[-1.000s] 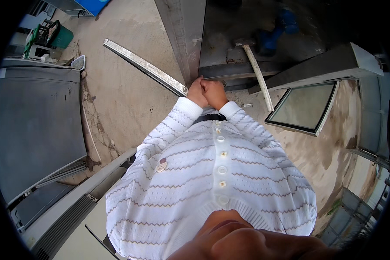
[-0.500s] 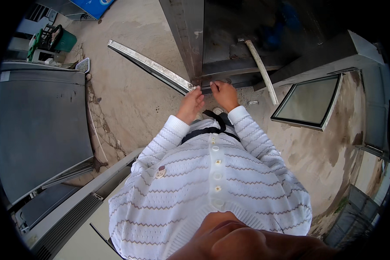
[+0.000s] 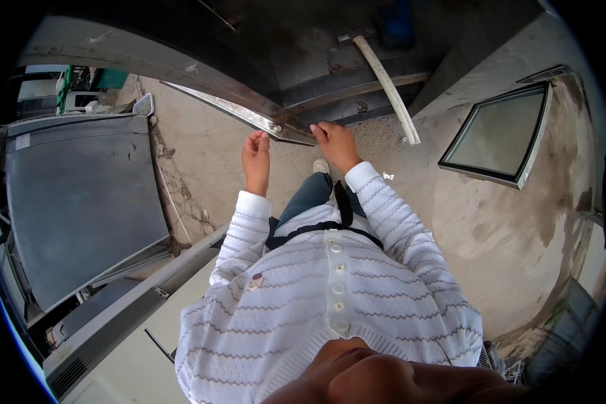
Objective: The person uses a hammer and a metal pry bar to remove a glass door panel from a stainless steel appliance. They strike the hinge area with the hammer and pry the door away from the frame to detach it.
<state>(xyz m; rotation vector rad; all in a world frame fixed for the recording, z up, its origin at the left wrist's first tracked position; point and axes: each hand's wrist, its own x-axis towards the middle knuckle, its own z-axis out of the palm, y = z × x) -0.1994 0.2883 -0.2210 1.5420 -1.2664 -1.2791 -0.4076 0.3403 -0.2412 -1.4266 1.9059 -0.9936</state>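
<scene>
My left hand (image 3: 256, 158) has its fingers curled just below the silver metal strip with a bolt (image 3: 242, 114) that projects leftward from a dark steel cabinet (image 3: 114, 37). My right hand (image 3: 337, 145) is at the right end of that strip, thumb and forefinger bent at the cabinet's lower corner; whether either hand grips it is unclear. To the right, a long pale curved bar (image 3: 387, 87) leans across the cabinet's opening.
A framed glass panel (image 3: 495, 135) lies on the right. On the left are a large grey metal sheet (image 3: 81, 209), a white basin (image 3: 143, 106) and green items (image 3: 111, 77). A long vented appliance (image 3: 101, 343) is behind me on the left.
My hands have parted from being clasped, the left moving leftward. The view has shifted, bringing the cabinet across the upper left and showing my leg and shoe below the hands.
</scene>
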